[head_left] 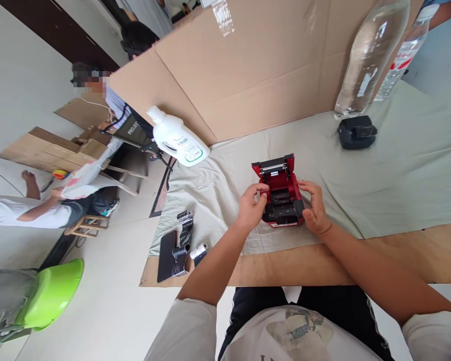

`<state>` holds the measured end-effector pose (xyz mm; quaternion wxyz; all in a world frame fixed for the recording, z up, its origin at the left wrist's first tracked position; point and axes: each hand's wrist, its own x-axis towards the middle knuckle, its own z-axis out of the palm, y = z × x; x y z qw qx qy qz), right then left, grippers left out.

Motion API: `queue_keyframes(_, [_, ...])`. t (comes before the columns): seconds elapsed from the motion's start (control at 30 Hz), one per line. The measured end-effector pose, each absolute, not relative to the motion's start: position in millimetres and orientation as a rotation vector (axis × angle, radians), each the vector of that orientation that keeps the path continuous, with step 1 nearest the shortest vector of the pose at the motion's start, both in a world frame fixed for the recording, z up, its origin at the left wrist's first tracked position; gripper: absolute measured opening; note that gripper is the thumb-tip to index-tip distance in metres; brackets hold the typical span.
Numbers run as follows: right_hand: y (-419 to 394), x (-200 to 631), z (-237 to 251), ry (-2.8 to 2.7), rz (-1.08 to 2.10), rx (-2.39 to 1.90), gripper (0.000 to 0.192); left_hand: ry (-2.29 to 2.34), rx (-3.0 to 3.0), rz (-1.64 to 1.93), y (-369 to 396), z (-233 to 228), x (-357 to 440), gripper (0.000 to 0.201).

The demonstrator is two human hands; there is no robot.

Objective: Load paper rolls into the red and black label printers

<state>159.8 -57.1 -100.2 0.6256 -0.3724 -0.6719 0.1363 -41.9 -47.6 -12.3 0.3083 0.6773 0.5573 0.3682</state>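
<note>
A small red-and-black label printer (281, 200) sits on the cloth in front of me, its lid (273, 168) raised and tilted back. Inside the red compartment a dark roll-like part (280, 195) shows, with black parts in front of it. My left hand (252, 204) grips the printer's left wall, fingers at the rim and thumb just below. On the opposite side, my right hand (315, 208) holds the right wall with its fingers and thumb, so the printer is between both hands. To the left lie several partly unrolled dark film rolls (186, 228) beside a black phone-like slab (167, 255).
A white jug (178, 138) stands at the table's left rear, before a cardboard partition (255, 70). At the back right are a large clear bottle (374, 60), a smaller water bottle (406, 55) and a black device (357, 133). Other people sit beyond the left side.
</note>
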Motion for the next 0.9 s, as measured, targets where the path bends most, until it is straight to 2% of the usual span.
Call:
queue_keyframes(0.23, [-52, 162, -109, -1.486, 0.381, -0.917, 0.051, 1.488, 2.430, -0.218, -7, 15, 7, 0.033])
queue_keyframes(0.37, [-53, 162, -109, -1.486, 0.383, -0.934, 0.045, 1.517, 2.461, -0.523, 2, 14, 19, 0.028])
queue_keyframes(0.5, [-52, 164, -110, -1.484, 0.407, -0.932, 0.040, 1.555, 2.436, -0.289, 1, 9, 14, 0.029])
queue_keyframes(0.6, [-52, 165, -112, -1.479, 0.427, -0.946, 0.040, 1.480, 2.301, 0.178, -7, 5, 0, 0.033])
queue_keyframes(0.73, [-51, 167, -117, -1.474, 0.446, -0.976, 0.041, 1.113, 1.834, 0.726, -22, 9, -39, 0.033])
queue_keyframes(0.8, [-50, 167, -119, -1.467, 0.457, -0.980, 0.043, 0.999, 1.629, 0.751, -28, 16, -73, 0.036])
queue_keyframes(0.9, [-49, 167, -123, -1.459, 0.466, -0.993, 0.047, 1.161, 1.506, 0.567, -30, 24, -141, 0.044])
